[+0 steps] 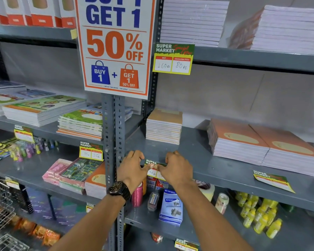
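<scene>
A small green and yellow price tag (151,168) sits on the front edge of a grey metal shelf (225,173). My left hand (134,169), with a dark watch on its wrist, presses its thumb on the tag's left part. From the other side, my right hand (178,169) pushes its thumb against the tag. Both thumbs meet at the tag's middle, and the other fingers curl over the shelf edge. The hands hide most of the tag.
A stack of tan notebooks (164,126) and orange notebook stacks (261,145) lie on the same shelf. A loose price tag (273,181) hangs further right. A large sale poster (114,46) covers the upright post. Below stand a pink spool (137,195), a blue box (171,207) and yellow bottles (259,214).
</scene>
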`<move>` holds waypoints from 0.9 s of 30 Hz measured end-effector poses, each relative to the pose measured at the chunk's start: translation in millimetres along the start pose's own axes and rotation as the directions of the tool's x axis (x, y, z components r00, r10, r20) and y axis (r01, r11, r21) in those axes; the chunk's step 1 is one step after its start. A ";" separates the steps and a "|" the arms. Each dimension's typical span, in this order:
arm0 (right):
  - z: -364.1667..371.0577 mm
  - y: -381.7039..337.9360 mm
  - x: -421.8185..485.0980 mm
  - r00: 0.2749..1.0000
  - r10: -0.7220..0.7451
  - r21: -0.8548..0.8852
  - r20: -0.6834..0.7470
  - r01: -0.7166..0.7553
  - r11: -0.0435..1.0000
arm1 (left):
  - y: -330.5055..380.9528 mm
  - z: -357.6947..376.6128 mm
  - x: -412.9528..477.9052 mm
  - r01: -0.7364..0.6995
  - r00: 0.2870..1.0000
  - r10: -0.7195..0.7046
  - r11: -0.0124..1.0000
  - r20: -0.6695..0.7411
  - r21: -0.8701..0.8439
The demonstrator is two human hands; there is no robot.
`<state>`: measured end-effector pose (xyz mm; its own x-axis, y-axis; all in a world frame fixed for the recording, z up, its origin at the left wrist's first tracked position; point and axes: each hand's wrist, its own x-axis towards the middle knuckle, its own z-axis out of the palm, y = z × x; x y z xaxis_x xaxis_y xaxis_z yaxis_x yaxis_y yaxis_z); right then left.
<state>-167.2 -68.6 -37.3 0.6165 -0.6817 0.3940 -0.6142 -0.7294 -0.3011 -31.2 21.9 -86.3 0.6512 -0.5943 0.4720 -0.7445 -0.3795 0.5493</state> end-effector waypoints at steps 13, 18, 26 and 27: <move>-6.2 16.1 -15.1 0.997 -0.065 0.183 -0.029 0.070 0.981 | 14.7 -1.1 -24.6 -0.133 0.991 0.133 0.991 -0.001 -0.023; -43.6 86.6 -52.2 0.983 0.016 0.375 -0.185 0.056 0.925 | 79.0 16.1 -48.0 -0.252 0.965 0.261 0.943 0.015 -0.217; -125.7 243.5 -75.6 0.925 0.297 0.392 -0.238 -0.188 0.901 | 221.6 83.1 -46.1 -0.287 0.894 0.385 0.884 0.228 -0.368; -133.9 263.0 -76.2 0.921 0.317 0.387 -0.226 -0.214 0.897 | 240.2 93.8 -43.0 -0.280 0.886 0.390 0.881 0.250 -0.381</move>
<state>-441.7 -200.9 -30.2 0.2613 -0.8465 0.4639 -0.4922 -0.5303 -0.6903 -251.9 -110.3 -39.3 0.2504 -0.8520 0.4599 -0.7822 0.1019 0.6146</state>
